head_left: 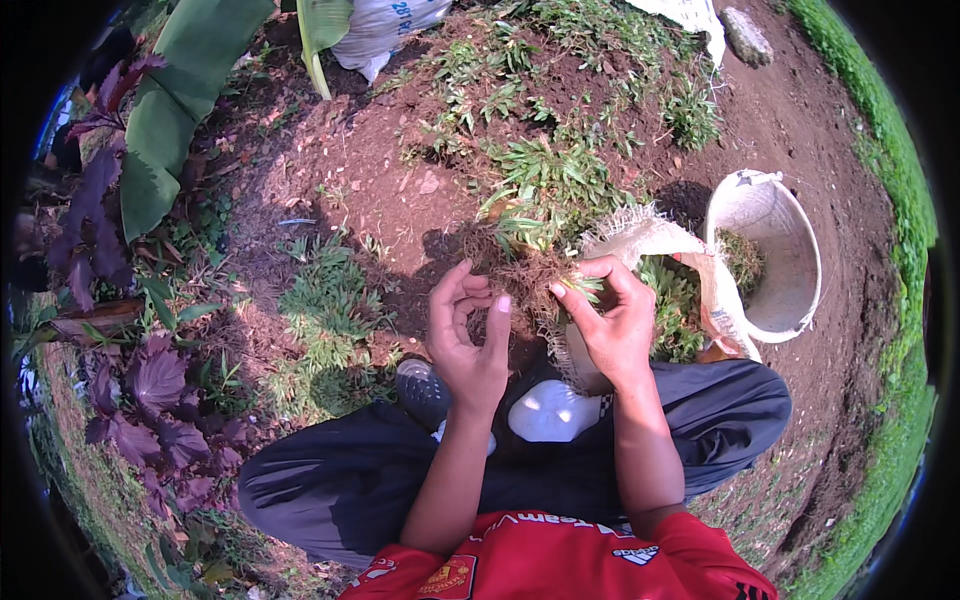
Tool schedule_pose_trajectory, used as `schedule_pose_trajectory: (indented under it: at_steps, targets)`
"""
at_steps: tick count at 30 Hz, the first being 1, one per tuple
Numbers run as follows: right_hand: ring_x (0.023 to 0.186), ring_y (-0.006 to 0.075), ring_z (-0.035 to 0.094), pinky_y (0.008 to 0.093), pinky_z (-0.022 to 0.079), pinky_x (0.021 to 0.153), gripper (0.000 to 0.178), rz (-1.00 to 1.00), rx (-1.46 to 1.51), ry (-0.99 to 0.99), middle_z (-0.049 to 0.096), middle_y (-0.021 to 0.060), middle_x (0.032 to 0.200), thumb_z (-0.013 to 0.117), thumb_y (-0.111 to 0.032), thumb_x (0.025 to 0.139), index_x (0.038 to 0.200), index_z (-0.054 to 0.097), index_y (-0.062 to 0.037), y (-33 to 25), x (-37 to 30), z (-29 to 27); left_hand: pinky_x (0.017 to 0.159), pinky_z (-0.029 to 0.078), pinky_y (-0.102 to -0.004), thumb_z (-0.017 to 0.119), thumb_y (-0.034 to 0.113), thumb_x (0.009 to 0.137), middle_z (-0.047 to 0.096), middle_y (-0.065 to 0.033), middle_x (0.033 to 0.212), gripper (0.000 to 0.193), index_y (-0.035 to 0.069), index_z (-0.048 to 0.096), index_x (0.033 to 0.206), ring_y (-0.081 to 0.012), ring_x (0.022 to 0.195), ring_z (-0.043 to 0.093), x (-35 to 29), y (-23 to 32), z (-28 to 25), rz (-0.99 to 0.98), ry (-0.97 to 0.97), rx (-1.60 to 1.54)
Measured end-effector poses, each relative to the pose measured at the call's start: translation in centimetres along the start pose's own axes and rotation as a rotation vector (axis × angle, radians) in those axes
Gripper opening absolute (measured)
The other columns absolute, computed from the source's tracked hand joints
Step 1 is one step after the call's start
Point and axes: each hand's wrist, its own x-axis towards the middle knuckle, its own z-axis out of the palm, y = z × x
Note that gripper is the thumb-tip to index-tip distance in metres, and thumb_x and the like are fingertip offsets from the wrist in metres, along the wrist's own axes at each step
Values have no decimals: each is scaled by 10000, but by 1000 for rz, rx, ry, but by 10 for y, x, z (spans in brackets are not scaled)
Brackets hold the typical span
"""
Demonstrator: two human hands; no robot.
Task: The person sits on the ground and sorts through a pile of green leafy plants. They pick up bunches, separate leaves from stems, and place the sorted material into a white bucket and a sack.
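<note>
Between my hands is a grass clump (530, 272) with green blades and a tangle of brown, soil-covered roots. My right hand (617, 325) pinches its right side between thumb and fingers. On the clump's left, my left hand (466, 335) has its fingers loosely bent and its thumb apart, with nothing visible in it; the fingertips are close to the roots. Just right of my right hand stands an open woven sack (715, 290) with a frayed edge, holding green grass sprigs (672, 310).
A whitish bucket (790, 265) lies tilted beyond the sack, with some grass inside. Loose grass (550, 165) covers the soil ahead, and more grass (335, 290) lies at left. Purple-leaved plants (155, 380) and a broad leaf (165, 120) border the left. A filled sack (385, 35) sits at the back.
</note>
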Motion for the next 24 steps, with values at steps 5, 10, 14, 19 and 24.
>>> schedule_pose_trajectory:
  at_steps: [5, 10, 14, 19, 24]
  targets:
    - [952, 238, 766, 333, 587, 861, 175, -189, 5, -104, 779, 158, 1019, 785, 88, 767, 917, 735, 12, -6, 0, 2, 1011, 561, -361, 788, -58, 847, 530, -145, 1375, 595, -45, 515, 1375, -226, 1244, 594, -3, 5, 6, -101, -136, -213]
    - [957, 255, 767, 345, 592, 860, 146, -187, 71, -146, 781, 159, 1025, 813, 67, 744, 855, 747, -1, -5, 3, -1, 1041, 550, -375, 769, -106, 827, 536, -150, 1360, 599, -52, 502, 1361, -230, 1254, 587, -3, 1, 1, -74, -171, -318]
    - [1009, 277, 762, 364, 593, 895, 167, -227, 55, -173, 783, 155, 1060, 820, 60, 737, 870, 751, -14, -4, 3, -2, 1041, 559, -372, 795, -83, 817, 528, -145, 1358, 623, -52, 497, 1364, -225, 1250, 595, -1, 0, -3, -108, -227, -438]
    - [1070, 301, 752, 382, 590, 936, 181, -335, -32, -136, 784, 144, 1085, 828, 55, 726, 870, 756, -28, -7, 3, 4, 1053, 533, -367, 778, -51, 859, 560, -140, 1361, 649, -47, 455, 1422, -205, 1228, 605, 0, 5, -4, -88, -275, -466]
    - [1058, 285, 752, 375, 585, 927, 167, -298, 26, -138, 782, 148, 1084, 836, 36, 738, 872, 756, -25, -10, 1, 4, 1011, 522, -332, 693, -8, 958, 617, -138, 1333, 523, -66, 475, 1430, -183, 1202, 617, -2, 5, -6, -218, -169, -457]
